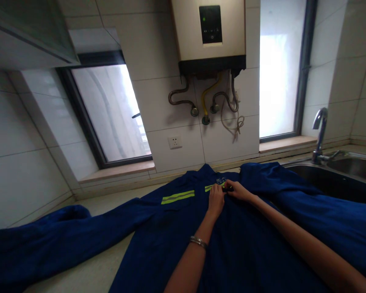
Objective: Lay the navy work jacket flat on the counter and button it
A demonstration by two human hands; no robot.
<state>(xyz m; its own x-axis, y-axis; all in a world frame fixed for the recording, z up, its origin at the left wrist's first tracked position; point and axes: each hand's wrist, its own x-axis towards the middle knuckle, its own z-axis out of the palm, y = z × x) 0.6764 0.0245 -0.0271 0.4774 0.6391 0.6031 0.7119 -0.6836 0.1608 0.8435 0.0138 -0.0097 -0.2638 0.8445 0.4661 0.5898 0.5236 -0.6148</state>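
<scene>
A dark blue work jacket (171, 236) is spread out front side up, collar at the far end and both sleeves stretched to the sides. Yellow-green reflective strips (178, 197) cross its chest, and a small pale logo sits above the one on the right. My left hand (216, 199), below a silver bangle, has its bent fingers closed on the jacket at that right strip. Close beside it, my right hand (236, 191) pinches at the same spot. A small dark piece shows between its fingertips; whether it is jacket cloth or a separate object I cannot tell.
The jacket lies on a pale countertop (88, 260). To the right, a sleeve reaches past a steel sink (347, 179) with a chrome faucet (320, 130). On the tiled wall ahead hang a water heater (189, 28) with hoses and a socket (175, 142), between two windows.
</scene>
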